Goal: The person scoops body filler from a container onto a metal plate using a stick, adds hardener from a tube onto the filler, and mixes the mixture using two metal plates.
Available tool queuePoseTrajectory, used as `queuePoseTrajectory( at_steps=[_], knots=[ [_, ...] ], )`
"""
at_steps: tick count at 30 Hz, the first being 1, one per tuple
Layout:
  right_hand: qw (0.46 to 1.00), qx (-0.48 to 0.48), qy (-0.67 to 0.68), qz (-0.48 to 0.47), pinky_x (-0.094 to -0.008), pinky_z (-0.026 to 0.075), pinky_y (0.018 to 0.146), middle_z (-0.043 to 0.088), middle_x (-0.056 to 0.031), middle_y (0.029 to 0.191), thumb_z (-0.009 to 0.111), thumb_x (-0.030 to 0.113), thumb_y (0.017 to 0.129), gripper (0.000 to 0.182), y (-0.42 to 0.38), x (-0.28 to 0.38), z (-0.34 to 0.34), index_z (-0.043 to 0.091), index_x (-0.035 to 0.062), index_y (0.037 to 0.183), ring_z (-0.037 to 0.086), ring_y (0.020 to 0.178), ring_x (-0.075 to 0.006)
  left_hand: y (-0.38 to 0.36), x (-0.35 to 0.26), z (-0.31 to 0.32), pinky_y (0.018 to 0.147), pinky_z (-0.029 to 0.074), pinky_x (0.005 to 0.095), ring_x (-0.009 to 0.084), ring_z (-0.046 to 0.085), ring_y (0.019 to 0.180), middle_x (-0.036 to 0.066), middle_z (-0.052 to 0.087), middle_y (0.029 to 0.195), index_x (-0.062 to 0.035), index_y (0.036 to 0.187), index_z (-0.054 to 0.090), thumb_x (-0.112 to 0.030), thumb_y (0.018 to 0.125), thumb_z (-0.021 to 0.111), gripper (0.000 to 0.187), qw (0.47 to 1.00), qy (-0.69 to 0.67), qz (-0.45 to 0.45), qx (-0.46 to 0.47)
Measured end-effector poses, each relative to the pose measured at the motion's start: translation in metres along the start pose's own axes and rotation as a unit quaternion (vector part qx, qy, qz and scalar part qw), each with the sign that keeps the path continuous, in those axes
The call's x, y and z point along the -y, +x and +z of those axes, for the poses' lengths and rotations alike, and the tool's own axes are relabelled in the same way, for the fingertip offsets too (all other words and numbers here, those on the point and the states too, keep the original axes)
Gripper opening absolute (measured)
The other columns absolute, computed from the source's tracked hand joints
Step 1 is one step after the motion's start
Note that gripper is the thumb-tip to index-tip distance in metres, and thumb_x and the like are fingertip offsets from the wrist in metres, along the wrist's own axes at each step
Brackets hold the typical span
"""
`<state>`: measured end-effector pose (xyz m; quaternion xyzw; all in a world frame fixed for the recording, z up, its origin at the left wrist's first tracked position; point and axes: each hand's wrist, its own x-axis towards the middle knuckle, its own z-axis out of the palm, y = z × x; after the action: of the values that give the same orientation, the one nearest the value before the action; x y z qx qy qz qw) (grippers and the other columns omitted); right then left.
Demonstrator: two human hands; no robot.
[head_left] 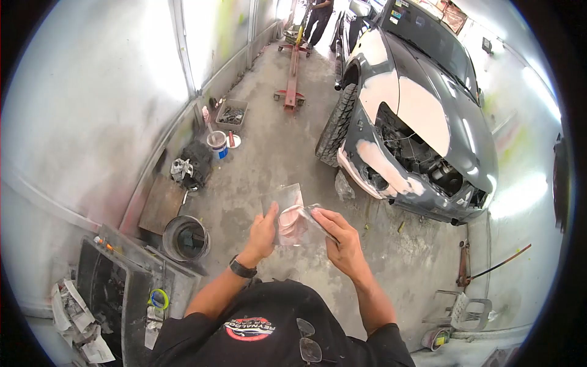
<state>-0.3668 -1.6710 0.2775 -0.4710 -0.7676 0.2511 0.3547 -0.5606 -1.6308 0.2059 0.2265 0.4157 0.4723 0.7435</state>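
My left hand (263,234) grips the left edge of a flat, clear-looking mixing board (285,197) in front of my chest. A swirled mound of pink body filler (291,224) lies on its middle. In my right hand (343,242) is a wide, flat filler spreader (319,222), thumb and fingers closed around it. The spreader is tilted, its far end right at the filler on the board's right side.
Ahead right stands a dark car (428,79) with pink filler patches and an open headlight hole. An open can (217,144), a bucket (186,238) and a panel (110,287) are at left. A red jack (292,79) and a person (319,21) are farther back.
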Motion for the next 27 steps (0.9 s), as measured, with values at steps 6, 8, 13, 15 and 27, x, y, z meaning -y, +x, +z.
queuePoseTrajectory(
  at_steps=[6, 8, 13, 15, 27],
  knots=[
    [0.944, 0.075, -0.321, -0.020, -0.0388, 0.045, 0.100, 0.056, -0.0186, 0.131, 0.050, -0.017, 0.073, 0.066, -0.020, -0.038, 0.013, 0.056, 0.0062, 0.135, 0.056, 0.116, -0.0373, 0.012, -0.004, -0.018, 0.078, 0.060, 0.0409, 0.0263, 0.070, 0.091, 0.015, 0.067, 0.111, 0.0035, 0.121, 0.057, -0.035, 0.103, 0.047, 0.043, 0.987, -0.153, -0.017, 0.050],
    [0.965, 0.030, -0.261, -0.014, -0.0438, 0.044, 0.098, 0.055, -0.0164, 0.131, 0.054, -0.008, 0.077, 0.059, -0.013, -0.037, 0.003, 0.056, 0.0088, 0.134, 0.054, 0.118, -0.0353, 0.015, -0.010, -0.017, 0.079, 0.060, 0.0411, 0.0259, 0.070, 0.093, 0.014, 0.067, 0.111, 0.0037, 0.121, 0.057, -0.034, 0.103, 0.047, 0.043, 0.989, -0.135, -0.021, 0.050],
    [0.950, 0.055, -0.305, -0.050, -0.0584, 0.040, 0.099, 0.053, -0.0094, 0.134, 0.057, 0.001, 0.079, 0.056, 0.014, -0.023, 0.014, 0.056, 0.0142, 0.133, 0.049, 0.121, -0.0361, 0.023, -0.002, -0.014, 0.079, 0.058, 0.0373, 0.0208, 0.068, 0.096, 0.012, 0.068, 0.109, 0.0033, 0.117, 0.061, -0.036, 0.105, 0.043, 0.045, 0.997, 0.011, 0.008, 0.073],
    [0.941, 0.085, -0.319, -0.071, -0.0596, 0.040, 0.099, 0.053, -0.0079, 0.134, 0.057, 0.002, 0.079, 0.055, 0.014, -0.023, 0.029, 0.056, 0.0159, 0.132, 0.049, 0.121, -0.0355, 0.027, 0.003, -0.017, 0.080, 0.056, 0.0332, 0.0173, 0.067, 0.095, 0.010, 0.068, 0.107, 0.0028, 0.116, 0.063, -0.039, 0.105, 0.040, 0.049, 0.995, 0.025, 0.047, 0.086],
    [0.967, 0.128, -0.204, -0.085, -0.0576, 0.036, 0.103, 0.058, -0.0045, 0.131, 0.062, 0.000, 0.075, 0.056, 0.012, -0.008, 0.017, 0.062, 0.0215, 0.127, 0.050, 0.123, -0.0326, 0.037, -0.043, -0.036, 0.102, 0.048, 0.0474, 0.0298, 0.058, 0.121, 0.012, 0.060, 0.129, -0.0034, 0.137, 0.047, -0.045, 0.105, 0.034, 0.054, 0.978, -0.208, 0.026, -0.002]
  ],
)
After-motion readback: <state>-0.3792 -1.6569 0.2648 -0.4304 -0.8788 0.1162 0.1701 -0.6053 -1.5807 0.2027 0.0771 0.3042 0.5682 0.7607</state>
